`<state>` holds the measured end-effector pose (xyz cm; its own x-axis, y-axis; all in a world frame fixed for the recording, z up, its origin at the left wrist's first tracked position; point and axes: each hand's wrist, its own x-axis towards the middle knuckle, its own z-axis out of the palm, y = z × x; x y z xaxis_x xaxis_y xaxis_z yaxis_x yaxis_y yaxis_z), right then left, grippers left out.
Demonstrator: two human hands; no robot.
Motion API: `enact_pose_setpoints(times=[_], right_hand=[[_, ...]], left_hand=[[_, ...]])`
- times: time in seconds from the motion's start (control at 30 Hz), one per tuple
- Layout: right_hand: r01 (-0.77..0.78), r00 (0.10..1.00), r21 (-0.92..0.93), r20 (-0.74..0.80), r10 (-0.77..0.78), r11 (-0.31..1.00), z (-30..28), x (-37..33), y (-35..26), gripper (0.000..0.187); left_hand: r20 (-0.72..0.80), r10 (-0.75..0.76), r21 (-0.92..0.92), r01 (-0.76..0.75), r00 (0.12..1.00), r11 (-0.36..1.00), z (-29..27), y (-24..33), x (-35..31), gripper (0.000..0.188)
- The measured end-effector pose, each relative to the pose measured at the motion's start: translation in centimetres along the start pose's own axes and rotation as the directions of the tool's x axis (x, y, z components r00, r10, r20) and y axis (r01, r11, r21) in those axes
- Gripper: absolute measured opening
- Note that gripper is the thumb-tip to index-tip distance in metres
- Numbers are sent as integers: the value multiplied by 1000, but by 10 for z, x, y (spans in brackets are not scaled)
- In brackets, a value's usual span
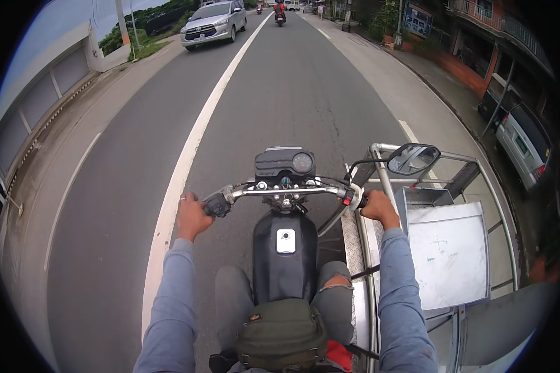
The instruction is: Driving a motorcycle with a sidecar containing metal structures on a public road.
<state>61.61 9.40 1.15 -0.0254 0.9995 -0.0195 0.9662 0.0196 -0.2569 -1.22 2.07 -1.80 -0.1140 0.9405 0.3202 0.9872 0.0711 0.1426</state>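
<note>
White panel (451,273) bears scribbles (440,241) — right hand (380,207) grips handlebar (260,193).

The fuel tank (285,273) is black, the handlebar (264,193) silver with a red switch (347,200). The 2 sleeves (173,311) are grey-blue, the bag (282,336) olive green, the trousers (233,298) grey. White lines (188,149) stripe the grey road (286,93).

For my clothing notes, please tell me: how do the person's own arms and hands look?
The left sleeve and right sleeve are long, blue-grey and creased, reaching near the wrists. The left hand and right hand are ungloved. I see no clear markings.
</note>
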Motion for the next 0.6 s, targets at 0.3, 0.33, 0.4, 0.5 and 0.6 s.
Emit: enact_pose_setpoints(times=[0.3,0.33,0.4,0.5,0.6], right_hand=[[40,994,23,-101,-38,999,-3,-8,-14,55],[45,994,25,-99,-43,999,-4,-8,-16,54],[43,994,23,-97,-40,999,-2,-8,-12,54],[43,997,20,-70,-41,999,0,-2,-4,53],[15,990,-10,-143,-16,1000,5,-2,-6,53]], left_hand=[[146,-42,-65,52,988,997,7,-17,5,52],[145,-47,-67,57,988,996,7,-18,3,52],[152,-41,-78,54,988,995,4,-15,0,49],[256,-101,-105,132,961,986,-11,0,2,47],[270,-108,-61,129,957,990,-9,-4,7,46]])
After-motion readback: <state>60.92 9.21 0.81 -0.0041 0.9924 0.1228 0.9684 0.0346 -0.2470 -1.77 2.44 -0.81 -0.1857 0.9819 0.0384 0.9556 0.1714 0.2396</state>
